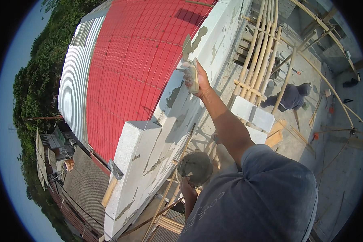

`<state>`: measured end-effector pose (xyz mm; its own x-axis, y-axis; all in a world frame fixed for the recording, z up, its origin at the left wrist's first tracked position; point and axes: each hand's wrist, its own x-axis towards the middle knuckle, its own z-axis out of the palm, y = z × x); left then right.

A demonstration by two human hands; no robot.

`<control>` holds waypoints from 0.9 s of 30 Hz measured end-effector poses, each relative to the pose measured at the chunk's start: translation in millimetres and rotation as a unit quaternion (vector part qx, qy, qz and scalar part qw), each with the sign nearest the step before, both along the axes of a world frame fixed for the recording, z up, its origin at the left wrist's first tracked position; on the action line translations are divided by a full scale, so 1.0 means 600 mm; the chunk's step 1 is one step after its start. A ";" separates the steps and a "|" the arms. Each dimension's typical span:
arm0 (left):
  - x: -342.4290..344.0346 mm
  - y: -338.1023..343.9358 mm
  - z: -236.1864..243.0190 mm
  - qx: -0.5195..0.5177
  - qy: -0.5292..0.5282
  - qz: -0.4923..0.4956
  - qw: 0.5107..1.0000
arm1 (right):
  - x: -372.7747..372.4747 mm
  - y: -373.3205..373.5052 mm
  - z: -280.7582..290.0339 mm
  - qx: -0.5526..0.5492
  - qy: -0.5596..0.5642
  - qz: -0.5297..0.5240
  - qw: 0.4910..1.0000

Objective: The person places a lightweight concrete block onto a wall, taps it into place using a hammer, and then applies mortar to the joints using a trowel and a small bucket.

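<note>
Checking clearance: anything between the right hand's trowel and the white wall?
Nothing visible. The right hand holds the trowel near a mortar patch on the white wall; contact can't be judged. The hammer lies off to the left.

Over the white block wall (147, 151), the right hand (203, 81) grips a trowel (186, 47), while the left hand (185, 187), on the wall's right side, holds a round pan (211, 169) of grey mortar (195, 164). A hammer (111, 188) lies on the wall's near end. Left of the wall spreads a red roof (125, 60); right of the wall are bamboo poles (263, 48) and a person in dark clothing (292, 98).
</note>
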<state>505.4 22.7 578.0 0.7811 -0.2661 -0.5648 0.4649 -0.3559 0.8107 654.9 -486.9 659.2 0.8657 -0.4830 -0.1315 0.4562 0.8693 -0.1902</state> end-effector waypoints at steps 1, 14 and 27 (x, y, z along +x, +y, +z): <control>0.000 -0.014 0.013 0.001 0.005 -0.001 1.000 | -0.014 0.007 -0.001 -0.016 0.023 0.007 1.000; 0.009 -0.066 0.055 -0.015 0.068 0.101 0.992 | -0.078 0.001 0.043 -0.304 0.351 0.121 0.877; 0.004 -0.103 0.073 -0.016 0.189 0.263 0.946 | -0.249 0.000 -0.084 -0.319 0.435 0.088 0.837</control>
<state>507.9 -39.1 621.5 0.5543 0.0813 -0.8283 0.8296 0.0271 0.5578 505.8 -486.9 608.8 0.6410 -0.5708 -0.5131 -0.2211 0.5029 -0.8356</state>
